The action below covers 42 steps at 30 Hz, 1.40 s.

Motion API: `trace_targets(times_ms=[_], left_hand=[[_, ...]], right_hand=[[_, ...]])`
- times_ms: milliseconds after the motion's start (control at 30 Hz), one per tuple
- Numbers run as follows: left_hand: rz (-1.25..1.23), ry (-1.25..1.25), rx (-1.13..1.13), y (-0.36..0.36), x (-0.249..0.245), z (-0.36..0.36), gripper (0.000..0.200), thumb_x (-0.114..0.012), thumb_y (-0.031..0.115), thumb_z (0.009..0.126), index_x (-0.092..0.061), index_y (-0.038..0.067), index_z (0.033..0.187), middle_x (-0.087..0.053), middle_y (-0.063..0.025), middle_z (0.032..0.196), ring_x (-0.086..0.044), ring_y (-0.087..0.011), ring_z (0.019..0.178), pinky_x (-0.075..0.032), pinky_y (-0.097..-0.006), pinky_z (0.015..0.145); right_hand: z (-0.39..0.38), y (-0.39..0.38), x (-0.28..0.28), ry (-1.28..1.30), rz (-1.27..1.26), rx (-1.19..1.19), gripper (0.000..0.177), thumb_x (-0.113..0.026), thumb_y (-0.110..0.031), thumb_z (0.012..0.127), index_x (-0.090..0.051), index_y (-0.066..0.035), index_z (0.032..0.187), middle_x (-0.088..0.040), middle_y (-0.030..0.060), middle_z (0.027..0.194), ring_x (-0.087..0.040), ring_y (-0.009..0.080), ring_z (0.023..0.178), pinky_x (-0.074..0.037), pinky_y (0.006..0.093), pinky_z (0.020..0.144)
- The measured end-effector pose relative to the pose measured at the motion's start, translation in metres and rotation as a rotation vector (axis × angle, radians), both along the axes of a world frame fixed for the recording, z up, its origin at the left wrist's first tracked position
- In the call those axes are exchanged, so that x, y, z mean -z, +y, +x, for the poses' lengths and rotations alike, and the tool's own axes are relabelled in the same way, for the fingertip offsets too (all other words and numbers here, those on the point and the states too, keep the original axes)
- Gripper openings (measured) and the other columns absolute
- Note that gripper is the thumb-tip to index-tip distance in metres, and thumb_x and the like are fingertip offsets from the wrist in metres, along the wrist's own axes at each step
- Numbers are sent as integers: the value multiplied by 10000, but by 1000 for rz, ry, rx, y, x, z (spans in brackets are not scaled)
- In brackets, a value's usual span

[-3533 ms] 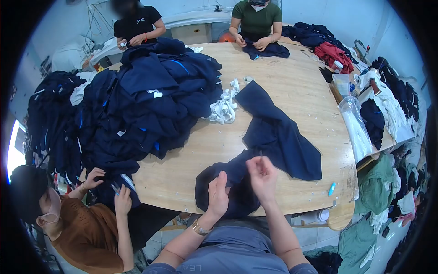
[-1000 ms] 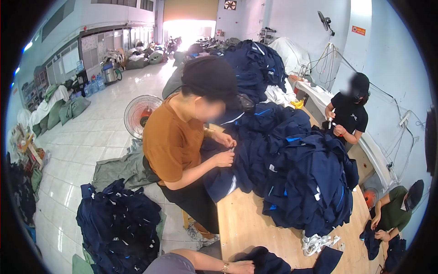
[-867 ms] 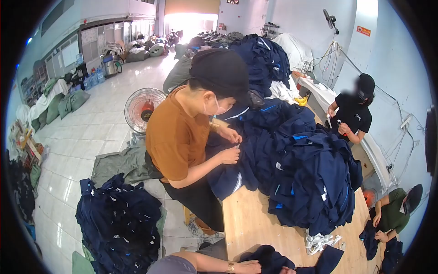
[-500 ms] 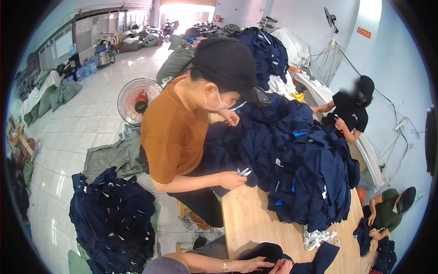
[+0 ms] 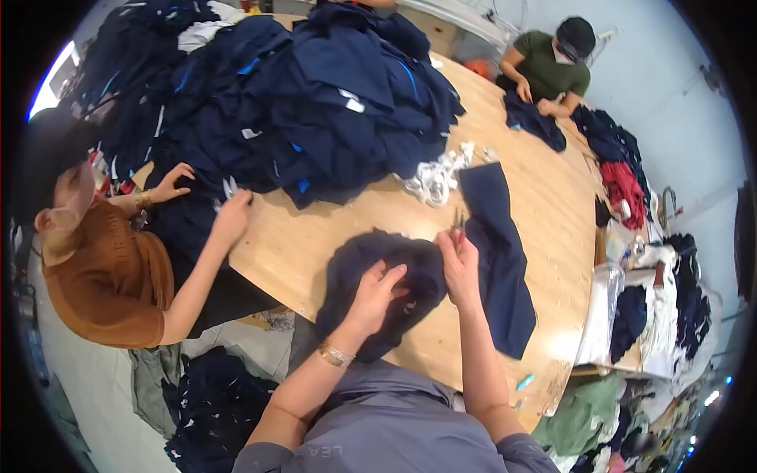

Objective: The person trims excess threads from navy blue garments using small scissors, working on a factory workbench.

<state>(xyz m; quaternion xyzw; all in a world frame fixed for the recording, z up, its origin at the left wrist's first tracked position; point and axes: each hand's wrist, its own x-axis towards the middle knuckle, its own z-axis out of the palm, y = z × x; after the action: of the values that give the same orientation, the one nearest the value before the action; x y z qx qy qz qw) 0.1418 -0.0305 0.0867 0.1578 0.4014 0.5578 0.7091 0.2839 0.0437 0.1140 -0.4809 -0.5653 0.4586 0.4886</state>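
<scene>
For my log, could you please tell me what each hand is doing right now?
Left hand: closed on the navy garment.
Right hand: closed, holding small snips.

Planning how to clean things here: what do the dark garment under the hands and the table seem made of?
Garment: soft matte navy cloth, likely a knit; it slumps in loose folds. Table: pale wood, smooth, lightly glossy; grain lines and glare show.

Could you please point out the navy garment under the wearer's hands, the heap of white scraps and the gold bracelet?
navy garment (image 5: 351, 268), head view, on the bunched fabric at the table's near edge.
white scraps (image 5: 434, 178), head view, on the middle of the heap.
bracelet (image 5: 335, 354), head view, on the middle of the band.
</scene>
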Motion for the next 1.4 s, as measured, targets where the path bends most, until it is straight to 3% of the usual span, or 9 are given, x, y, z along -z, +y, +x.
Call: trace_targets(times_ms=[133, 267, 400, 500, 600, 800, 967, 1133, 1400], left_hand=[[137, 372, 299, -16, -2, -11, 271, -571, 213, 939, -595, 20, 1127, -621, -28, 1057, -564, -80, 960, -451, -247, 825], [451, 979, -103, -10, -23, -23, 250, -663, 144, 849, -638, 33, 1072, -666, -95, 944, -649, -193, 847, -498, -259, 742], [690, 1473, -63, 12, -42, -14, 363, -667, 196, 840, -564, 26, 1143, -580, -141, 1167, -513, -304, 1101, -368, -418, 953], [425, 993, 352, 30, -33, -21, 244, -615, 253, 890, -630, 10, 870, -581, -50, 732, -520, -123, 702, -430, -273, 697], [352, 574, -20, 43, -28, -30, 369, -542, 274, 953, -619, -43, 780, -556, 69, 690, -447, -29, 650, -384, -227, 576], [637, 1672, -447, 64, 2, -96, 322, -625, 335, 876, -619, 13, 857, -625, -155, 785, -611, -270, 723, -470, -368, 660], [153, 1610, 16, -11, 24, -113, 427, -684, 360, 812, -572, 8, 1025, -611, -187, 958, -589, -366, 930, -479, -428, 774], [161, 1561, -167, -27, 65, -110, 640, -750, 229, 755, -425, 37, 1272, -499, -251, 1150, -537, -385, 1038, -464, -424, 856], [487, 1809, 4, 7, 71, -110, 419, -722, 160, 742, -599, 155, 1143, -533, -156, 1122, -476, -334, 1110, -422, -393, 906]], right_hand=[[13, -3, 18, 107, -199, -28, 224, -545, -192, 946, -582, -23, 804, -506, -53, 702, -420, 23, 656, -340, 202, 582], [17, -10, 9, 136, -199, -120, 247, -525, -218, 962, -585, -31, 810, -510, -60, 715, -422, 20, 656, -340, 194, 581], [4, -15, -6, 130, -11, -238, 228, -526, -194, 962, -586, -18, 831, -551, -20, 771, -466, 50, 728, -390, 219, 669], [4, -16, -12, 138, 2, -183, 234, -522, -213, 964, -593, -15, 860, -557, -11, 769, -475, 54, 704, -396, 215, 657], [11, -15, 1, 177, -171, -285, 322, -451, -299, 994, -605, -46, 869, -433, -64, 688, -389, 19, 641, -312, 197, 562], [4, -18, 79, -169, -134, -258, 322, -489, -292, 977, -568, -19, 826, -527, -21, 696, -460, 64, 667, -389, 224, 624], [19, -27, 105, 94, -329, -166, 318, -472, -266, 979, -584, -13, 822, -614, 25, 752, -569, 114, 720, -447, 257, 710], [10, -48, 78, -405, 49, -118, 113, -566, -170, 882, -624, -74, 864, -596, 99, 877, -558, 274, 935, -411, 362, 834], [7, -72, 78, -993, 602, -265, 197, -653, -141, 745, -630, -61, 923, -593, 81, 932, -524, 300, 1074, -339, 447, 953]])
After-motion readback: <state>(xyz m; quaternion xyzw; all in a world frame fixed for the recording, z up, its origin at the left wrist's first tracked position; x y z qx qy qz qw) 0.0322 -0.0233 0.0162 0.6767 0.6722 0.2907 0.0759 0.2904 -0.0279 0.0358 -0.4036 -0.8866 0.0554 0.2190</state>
